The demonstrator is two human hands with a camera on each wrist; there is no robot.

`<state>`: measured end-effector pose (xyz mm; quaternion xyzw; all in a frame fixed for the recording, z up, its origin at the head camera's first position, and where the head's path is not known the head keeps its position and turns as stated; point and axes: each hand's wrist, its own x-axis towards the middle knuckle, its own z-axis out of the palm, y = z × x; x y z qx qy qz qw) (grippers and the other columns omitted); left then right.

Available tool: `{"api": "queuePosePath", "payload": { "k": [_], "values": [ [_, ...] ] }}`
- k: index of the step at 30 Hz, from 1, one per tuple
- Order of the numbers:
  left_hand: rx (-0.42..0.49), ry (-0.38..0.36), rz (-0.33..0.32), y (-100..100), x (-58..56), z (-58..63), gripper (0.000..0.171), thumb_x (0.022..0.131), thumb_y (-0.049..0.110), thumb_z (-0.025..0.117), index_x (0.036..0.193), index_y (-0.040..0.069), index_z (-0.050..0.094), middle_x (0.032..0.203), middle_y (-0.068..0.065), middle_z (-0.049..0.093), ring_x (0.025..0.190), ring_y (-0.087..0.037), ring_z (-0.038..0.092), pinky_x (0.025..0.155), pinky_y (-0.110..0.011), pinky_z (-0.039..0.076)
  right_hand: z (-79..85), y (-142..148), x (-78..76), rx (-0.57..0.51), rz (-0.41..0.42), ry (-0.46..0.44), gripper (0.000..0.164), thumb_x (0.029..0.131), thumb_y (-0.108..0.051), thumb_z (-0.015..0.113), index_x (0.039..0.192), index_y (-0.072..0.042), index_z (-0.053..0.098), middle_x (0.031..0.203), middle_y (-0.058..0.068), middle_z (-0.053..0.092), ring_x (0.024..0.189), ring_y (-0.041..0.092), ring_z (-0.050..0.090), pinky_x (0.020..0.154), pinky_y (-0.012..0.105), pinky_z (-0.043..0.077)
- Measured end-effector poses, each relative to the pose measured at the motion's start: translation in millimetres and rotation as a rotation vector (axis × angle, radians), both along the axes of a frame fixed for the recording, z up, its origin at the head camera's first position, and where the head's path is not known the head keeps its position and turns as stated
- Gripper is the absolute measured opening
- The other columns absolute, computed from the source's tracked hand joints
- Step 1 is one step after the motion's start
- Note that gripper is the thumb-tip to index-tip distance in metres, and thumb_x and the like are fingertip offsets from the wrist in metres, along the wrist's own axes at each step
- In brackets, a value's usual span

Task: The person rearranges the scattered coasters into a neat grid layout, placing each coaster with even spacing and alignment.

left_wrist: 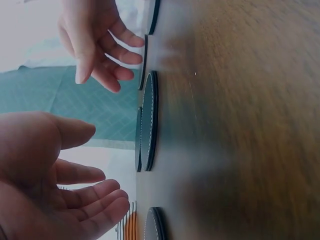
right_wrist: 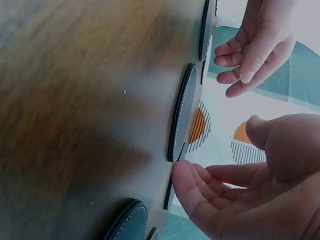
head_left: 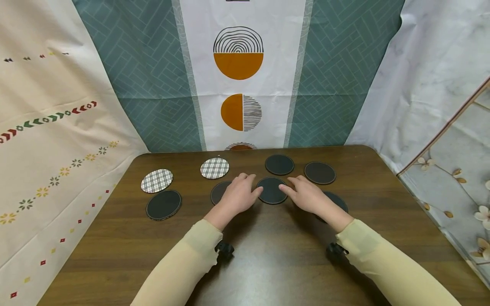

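A round black coaster [head_left: 272,190] with a stitched edge lies flat between my two hands. On its left side my left hand [head_left: 239,193] hovers above the table, fingers loosely bent, holding nothing. My right hand [head_left: 306,193] hovers on the other side with an empty palm, as the right wrist view also shows. The left hand partly covers another dark coaster [head_left: 219,193]. Beneath the right wrist, a further black coaster [head_left: 337,201] is partly hidden. Just behind the middle one sit a black coaster [head_left: 279,164] and a dark coaster [head_left: 320,173].
Left of the hands lie a black coaster [head_left: 163,205], a plaid coaster [head_left: 157,180] and, farther back, a second plaid coaster [head_left: 215,168]. All rest on a brown wooden table [head_left: 268,259]. Patterned cloth [head_left: 333,85] hangs behind the table and along both sides.
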<state>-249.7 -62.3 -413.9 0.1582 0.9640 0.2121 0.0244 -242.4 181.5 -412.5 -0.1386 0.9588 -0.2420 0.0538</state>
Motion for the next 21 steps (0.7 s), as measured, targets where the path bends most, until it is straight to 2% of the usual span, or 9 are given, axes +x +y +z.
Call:
{"api": "queuePosePath", "payload": {
  "k": [4, 9, 15, 21],
  "values": [
    [0.012, -0.014, -0.001, 2, -1.4, -0.7, 0.060, 0.114, 0.037, 0.063, 0.162, 0.002, 0.052, 0.158, -0.023, 0.053, 0.146, -0.040, 0.054, 0.115, -0.057, 0.048, -0.6, 0, -3.5, 0.016, -0.005, -0.010, 0.070, 0.118, -0.044, 0.052, 0.157, 0.014, 0.049, 0.142, 0.030, 0.061, 0.124, 0.042, 0.063, 0.105, 0.060, 0.051],
    [0.018, -0.024, 0.003, 5, -4.2, -2.5, 0.059, 0.114, 0.037, 0.062, 0.161, 0.002, 0.053, 0.157, -0.023, 0.054, 0.144, -0.039, 0.055, 0.115, -0.056, 0.048, -1.9, 0, -7.5, 0.040, -0.011, -0.004, 0.065, 0.118, -0.042, 0.053, 0.153, 0.014, 0.054, 0.134, 0.028, 0.066, 0.122, 0.040, 0.064, 0.103, 0.059, 0.052],
    [0.042, -0.036, 0.008, 9, -7.1, -2.2, 0.058, 0.114, 0.036, 0.063, 0.160, 0.002, 0.055, 0.156, -0.023, 0.055, 0.142, -0.039, 0.057, 0.116, -0.056, 0.048, -5.8, 6, -14.6, 0.030, 0.000, -0.011, 0.062, 0.117, -0.040, 0.055, 0.148, 0.014, 0.059, 0.114, 0.020, 0.070, 0.107, 0.036, 0.065, 0.096, 0.055, 0.053],
    [0.052, -0.051, 0.009, 12, -9.7, -4.0, 0.056, 0.114, 0.034, 0.063, 0.159, 0.002, 0.056, 0.155, -0.023, 0.057, 0.141, -0.039, 0.058, 0.115, -0.056, 0.048, -44.4, 23, -45.9, 0.012, 0.038, 0.004, 0.064, 0.115, -0.054, 0.054, 0.134, 0.005, 0.070, 0.094, 0.009, 0.068, 0.084, 0.028, 0.063, 0.080, 0.049, 0.051]
  ]
}}
